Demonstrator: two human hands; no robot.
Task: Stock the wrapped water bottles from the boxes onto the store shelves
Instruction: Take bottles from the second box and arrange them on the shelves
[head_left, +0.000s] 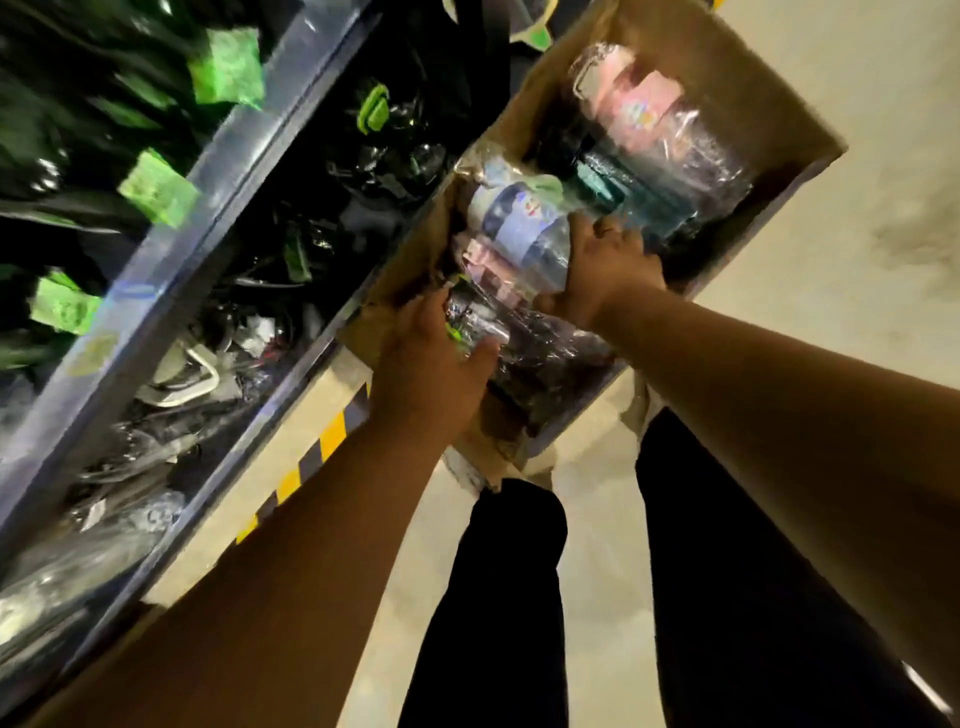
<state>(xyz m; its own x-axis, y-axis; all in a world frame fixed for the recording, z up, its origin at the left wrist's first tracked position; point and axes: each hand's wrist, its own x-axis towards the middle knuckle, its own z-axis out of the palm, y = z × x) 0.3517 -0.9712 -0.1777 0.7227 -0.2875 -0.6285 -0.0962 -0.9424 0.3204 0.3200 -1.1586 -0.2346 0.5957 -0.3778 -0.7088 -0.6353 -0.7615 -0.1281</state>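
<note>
Pale floor (597, 519) carries an open cardboard box (753, 67) beside the shelves (208, 171). Left grip (431, 358) clamps a dark wrapped bottle (540, 358); right grip (608, 275) clamps a blue wrapped bottle (519, 228), both inside the box. Pink wrapped bottle (639, 104) lies farther back.

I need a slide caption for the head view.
Right hand grips a blue wrapped bottle, left hand a dark bottle, in the cardboard box beside the shelves.
</note>
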